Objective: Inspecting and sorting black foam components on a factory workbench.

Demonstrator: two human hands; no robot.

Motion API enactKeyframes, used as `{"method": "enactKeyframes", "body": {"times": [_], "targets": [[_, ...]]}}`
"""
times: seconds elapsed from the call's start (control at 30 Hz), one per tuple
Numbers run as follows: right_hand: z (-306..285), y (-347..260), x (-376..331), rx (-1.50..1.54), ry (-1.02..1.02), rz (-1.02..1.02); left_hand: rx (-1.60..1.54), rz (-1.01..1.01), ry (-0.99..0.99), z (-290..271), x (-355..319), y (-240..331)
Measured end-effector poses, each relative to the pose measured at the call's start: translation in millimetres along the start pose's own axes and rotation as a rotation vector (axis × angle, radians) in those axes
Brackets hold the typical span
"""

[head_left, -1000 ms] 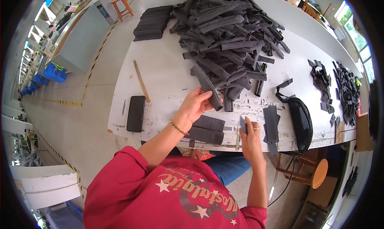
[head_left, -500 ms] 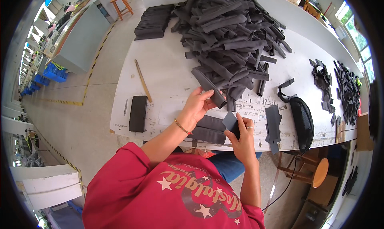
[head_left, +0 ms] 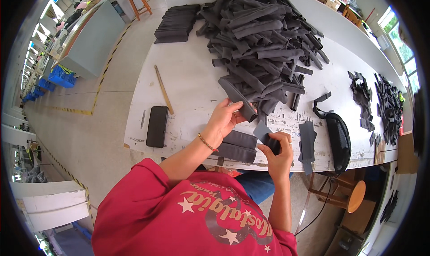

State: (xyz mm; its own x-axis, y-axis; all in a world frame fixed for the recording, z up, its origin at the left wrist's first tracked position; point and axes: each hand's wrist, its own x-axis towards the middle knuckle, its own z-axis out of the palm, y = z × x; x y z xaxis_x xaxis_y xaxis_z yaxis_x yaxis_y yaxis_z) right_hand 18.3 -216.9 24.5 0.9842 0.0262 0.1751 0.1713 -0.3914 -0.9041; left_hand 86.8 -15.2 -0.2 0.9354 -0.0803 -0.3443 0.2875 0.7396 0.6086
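Observation:
My left hand pinches a black fabric sleeve near its near end; the opening of this tube faces me. A thin dark grey sheet piece is gripped between the thumb and fingers of my right hand; its edge points toward the sleeve's open end, a little apart from it. Below my hands two flat black fabric sleeves lie side by side at the table's front edge. Just beyond my left hand rises a big heap of black fabric sleeves.
On the white table lie a phone, a wooden stick and a neat stack of sleeves. To the right are grey sheet pieces, a black mesh case and black scraps. A wooden stool stands beyond the front edge.
My right hand has shifted slightly right, with the grey piece still in its fingers. The left hand keeps its hold on the sleeve. The whole view has moved a little.

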Motion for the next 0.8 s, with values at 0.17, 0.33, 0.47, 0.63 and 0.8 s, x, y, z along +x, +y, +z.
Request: {"method": "enactKeyframes", "body": {"times": [0.17,0.33,0.47,0.63,0.8], "targets": [[2.9,8.9,-2.2,-0.037,0.021,-0.085,-0.015,-0.002,-0.013,0.9,0.1,-0.5],[11.1,-13.3,3.3,-0.013,0.063,-0.088,0.017,-0.008,-0.021,1.4,-2.5,-1.2],[11.4,-5.6,5.1,-0.13,0.076,-0.132,0.051,-0.032,-0.025,7.5,-6.7,-2.1],[6.2,-5.0,12.6,-0.452,0.156,-0.413,0.115,-0.072,-0.025,2.8,-6.5,-4.8],[8.2,-3.4,13.9,-0.606,0.177,-0.526,0.13,-0.013,-0.017,15.6,-16.1,-6.1]]}}
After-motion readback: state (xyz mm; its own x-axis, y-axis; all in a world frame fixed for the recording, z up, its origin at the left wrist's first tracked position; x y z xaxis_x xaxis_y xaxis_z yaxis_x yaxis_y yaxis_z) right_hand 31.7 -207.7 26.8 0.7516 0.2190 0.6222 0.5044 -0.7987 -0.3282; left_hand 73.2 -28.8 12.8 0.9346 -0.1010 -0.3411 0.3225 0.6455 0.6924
